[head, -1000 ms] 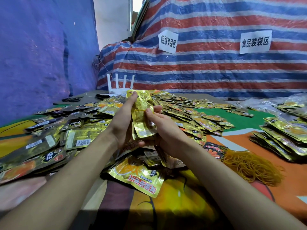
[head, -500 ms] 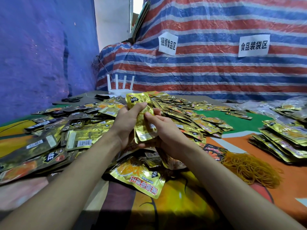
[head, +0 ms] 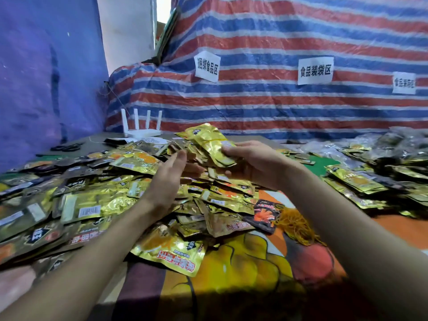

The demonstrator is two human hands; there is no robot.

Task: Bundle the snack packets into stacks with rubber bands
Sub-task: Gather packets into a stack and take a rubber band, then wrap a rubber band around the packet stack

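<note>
Right hand (head: 252, 163): grasping a stack of gold snack packets (head: 208, 144) above the loose packet heap (head: 104, 200). Left hand (head: 166, 181): released, fingers straight, just beside the stack. Rubber bands (head: 294, 224): orange tangle, right of heap.

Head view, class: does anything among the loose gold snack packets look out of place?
One black packet with an orange picture lies at the edge of the gold packets, beside the rubber bands; its colour matches none nearby.
</note>
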